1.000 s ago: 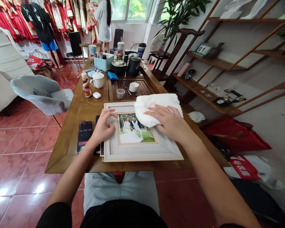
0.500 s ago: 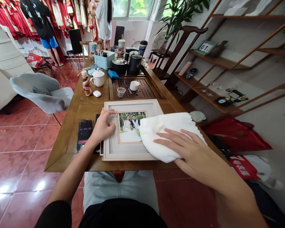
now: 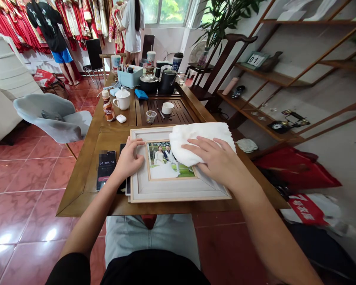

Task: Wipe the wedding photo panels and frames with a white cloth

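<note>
A pale picture frame (image 3: 178,192) lies flat on the wooden table, with a photo (image 3: 163,168) of two people in its middle. My left hand (image 3: 130,158) holds the frame by its left side, fingers bent over the border. Under my right hand (image 3: 218,160) is a folded white cloth (image 3: 201,132), gripped between the palm, outstretched fingers and the glass. The cloth covers the frame's upper right part and a corner of the photo. A phone (image 3: 106,169) showing a running timer lies left of my left wrist.
Beyond the frame are a slatted tea tray (image 3: 178,114), a small white cup (image 3: 167,107), a lidded mug (image 3: 122,99) and a bottle (image 3: 108,106). A grey chair (image 3: 52,118) stands left, shelves (image 3: 275,79) right. Two people are near hanging clothes at the back.
My right hand has slid the cloth up and to the left across the frame, uncovering the lower right border and more of the photo. My left hand keeps its place.
</note>
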`<state>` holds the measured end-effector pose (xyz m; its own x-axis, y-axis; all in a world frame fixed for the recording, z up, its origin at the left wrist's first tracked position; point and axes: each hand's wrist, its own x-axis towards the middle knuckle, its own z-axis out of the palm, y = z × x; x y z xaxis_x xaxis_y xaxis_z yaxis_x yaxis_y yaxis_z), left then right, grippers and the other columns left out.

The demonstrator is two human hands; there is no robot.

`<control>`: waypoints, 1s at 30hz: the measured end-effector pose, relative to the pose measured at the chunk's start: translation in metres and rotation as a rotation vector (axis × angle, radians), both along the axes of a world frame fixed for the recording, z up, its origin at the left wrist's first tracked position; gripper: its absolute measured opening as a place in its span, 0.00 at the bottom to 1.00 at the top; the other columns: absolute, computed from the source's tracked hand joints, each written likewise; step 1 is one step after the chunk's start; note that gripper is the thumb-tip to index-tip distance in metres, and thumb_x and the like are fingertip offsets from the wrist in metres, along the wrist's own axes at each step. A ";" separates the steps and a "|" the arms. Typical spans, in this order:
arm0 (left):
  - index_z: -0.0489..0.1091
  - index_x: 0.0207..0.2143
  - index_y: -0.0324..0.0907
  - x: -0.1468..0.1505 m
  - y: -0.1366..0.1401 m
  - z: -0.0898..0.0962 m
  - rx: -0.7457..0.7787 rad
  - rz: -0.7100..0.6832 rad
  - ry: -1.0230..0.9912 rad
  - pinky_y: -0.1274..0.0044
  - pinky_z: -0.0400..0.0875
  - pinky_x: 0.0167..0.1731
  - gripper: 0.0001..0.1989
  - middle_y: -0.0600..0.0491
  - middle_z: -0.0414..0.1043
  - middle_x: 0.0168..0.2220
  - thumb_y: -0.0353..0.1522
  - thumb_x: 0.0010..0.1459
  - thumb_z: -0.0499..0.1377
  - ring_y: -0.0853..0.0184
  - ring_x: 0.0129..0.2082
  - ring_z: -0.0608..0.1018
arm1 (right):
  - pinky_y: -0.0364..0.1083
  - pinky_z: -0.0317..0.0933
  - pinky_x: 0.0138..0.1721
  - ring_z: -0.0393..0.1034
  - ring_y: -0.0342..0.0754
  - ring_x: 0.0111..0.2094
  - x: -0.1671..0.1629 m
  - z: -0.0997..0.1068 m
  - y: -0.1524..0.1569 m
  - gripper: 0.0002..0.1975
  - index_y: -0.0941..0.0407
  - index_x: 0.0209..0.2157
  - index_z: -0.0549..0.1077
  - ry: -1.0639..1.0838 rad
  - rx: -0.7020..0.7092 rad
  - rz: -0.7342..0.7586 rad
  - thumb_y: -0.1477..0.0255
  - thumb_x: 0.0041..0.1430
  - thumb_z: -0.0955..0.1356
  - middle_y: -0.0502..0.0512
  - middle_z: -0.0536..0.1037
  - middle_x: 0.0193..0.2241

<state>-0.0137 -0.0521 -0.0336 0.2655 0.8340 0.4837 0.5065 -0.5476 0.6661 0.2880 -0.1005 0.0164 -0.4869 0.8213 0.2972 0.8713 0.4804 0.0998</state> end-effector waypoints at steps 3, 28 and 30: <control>0.72 0.49 0.42 0.000 -0.001 0.000 -0.013 0.019 -0.008 0.53 0.47 0.72 0.26 0.46 0.73 0.58 0.18 0.48 0.55 0.56 0.64 0.71 | 0.64 0.54 0.62 0.63 0.60 0.65 0.000 -0.001 -0.001 0.25 0.51 0.60 0.71 0.015 -0.006 0.011 0.76 0.64 0.60 0.55 0.72 0.63; 0.73 0.52 0.42 -0.001 -0.003 -0.002 -0.070 0.042 -0.045 0.49 0.53 0.69 0.27 0.44 0.66 0.66 0.18 0.50 0.56 0.48 0.72 0.57 | 0.67 0.51 0.63 0.64 0.61 0.63 -0.023 -0.013 -0.070 0.28 0.51 0.59 0.71 0.134 -0.024 0.062 0.77 0.57 0.64 0.56 0.73 0.62; 0.73 0.52 0.43 -0.001 -0.003 -0.001 -0.076 0.042 -0.045 0.48 0.52 0.69 0.27 0.45 0.66 0.66 0.19 0.50 0.56 0.48 0.73 0.57 | 0.67 0.51 0.63 0.64 0.61 0.64 -0.033 -0.012 -0.070 0.30 0.50 0.60 0.71 0.155 -0.047 0.082 0.79 0.55 0.64 0.55 0.73 0.63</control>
<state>-0.0144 -0.0550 -0.0348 0.2089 0.8788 0.4291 0.4965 -0.4733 0.7276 0.2550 -0.1702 0.0046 -0.5043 0.7952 0.3366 0.8321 0.5517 -0.0567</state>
